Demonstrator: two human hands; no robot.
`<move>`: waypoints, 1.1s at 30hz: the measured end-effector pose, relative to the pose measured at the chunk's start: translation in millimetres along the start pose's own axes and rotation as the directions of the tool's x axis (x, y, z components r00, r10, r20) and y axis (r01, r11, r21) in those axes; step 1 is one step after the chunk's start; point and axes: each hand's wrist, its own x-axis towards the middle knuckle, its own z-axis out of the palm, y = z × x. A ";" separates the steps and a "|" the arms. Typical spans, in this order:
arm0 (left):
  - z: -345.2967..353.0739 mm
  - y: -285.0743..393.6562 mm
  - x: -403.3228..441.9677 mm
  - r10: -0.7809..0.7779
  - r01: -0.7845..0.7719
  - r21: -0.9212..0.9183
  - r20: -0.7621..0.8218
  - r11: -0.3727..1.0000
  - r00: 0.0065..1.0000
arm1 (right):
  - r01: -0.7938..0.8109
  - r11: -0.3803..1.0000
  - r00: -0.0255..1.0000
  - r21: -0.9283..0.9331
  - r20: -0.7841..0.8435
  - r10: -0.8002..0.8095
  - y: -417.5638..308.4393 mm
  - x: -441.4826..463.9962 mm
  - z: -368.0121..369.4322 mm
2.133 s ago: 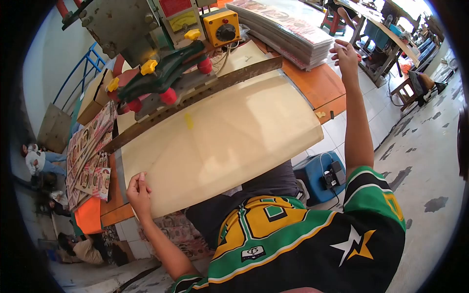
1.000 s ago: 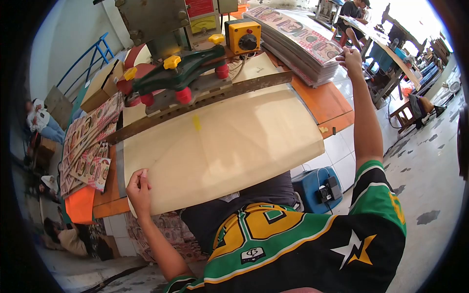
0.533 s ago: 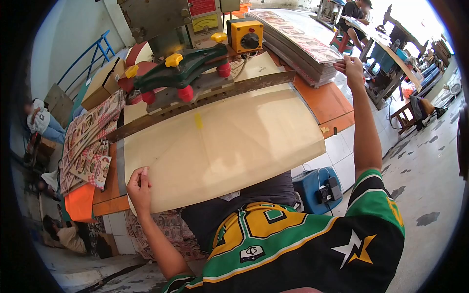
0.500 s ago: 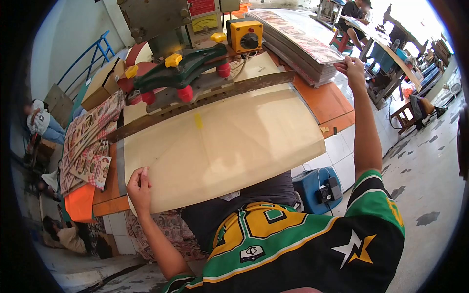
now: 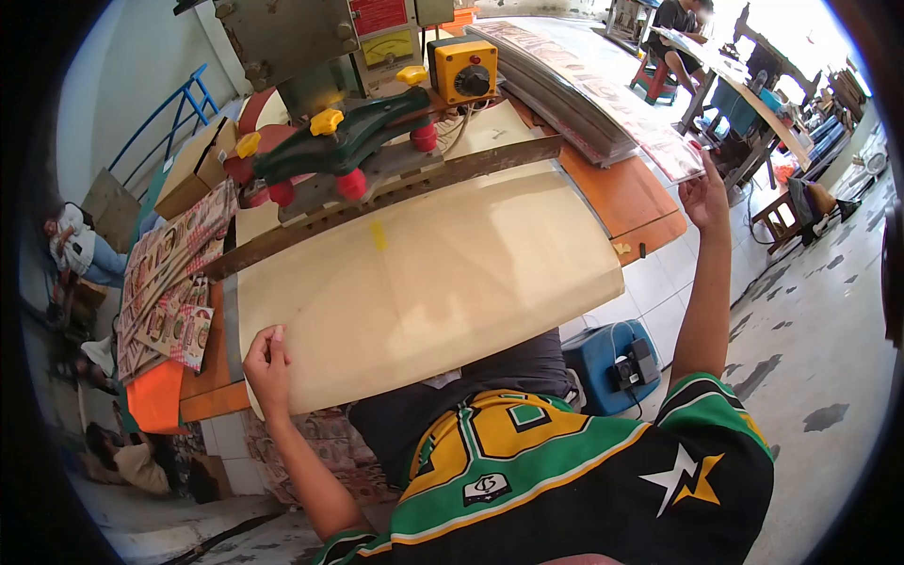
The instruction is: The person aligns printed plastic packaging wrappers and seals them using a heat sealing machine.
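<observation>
My right hand [image 5: 704, 196] is closed on the near corner of a printed plastic sheet [image 5: 650, 121]. That sheet juts out past the stack of printed sheets [image 5: 565, 113] beneath it, its far part still lying on top. At the lower left, my left hand [image 5: 269, 369] is closed at the near edge of a large tan sheet [image 5: 433, 273], thumb on top; the fingers beneath are partly hidden. This tan sheet covers the orange worktable [image 5: 626, 202] in front of me and droops over its front edge. Along its back side runs a long metal bar [image 5: 395, 202].
Behind the bar stands a machine with a green bracket [image 5: 339, 141], and a yellow control box [image 5: 463, 71]. Printed pouches [image 5: 174, 273] are piled at the left. A blue box [image 5: 612, 367] sits below right. Other people are in the background.
My right hand has moved right and toward me, drawing the top printed sheet out beyond the stack. My left hand has stayed in place on the tan sheet.
</observation>
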 end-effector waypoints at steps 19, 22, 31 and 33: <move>1.0 -1.8 -1.4 0.002 -0.002 -0.069 0.001 0.998 1.000 | 0.445 0.886 0.886 0.129 -0.204 -0.415 -3.6 -64.0 -76.3; 0.9 -3.6 -0.3 0.013 -0.011 -0.086 0.015 0.996 1.000 | 0.495 0.856 0.853 0.150 -0.272 -0.446 -3.5 -81.0 -73.3; -2.9 -3.4 -0.7 0.132 -0.106 -0.314 0.064 0.943 0.989 | 0.423 0.896 0.904 0.137 -0.136 -0.406 20.0 -81.8 -100.1; 5.0 11.5 -5.2 0.156 -0.105 -0.421 0.089 0.901 0.984 | 0.353 0.929 0.935 0.108 -0.072 -0.347 20.4 -89.0 -68.5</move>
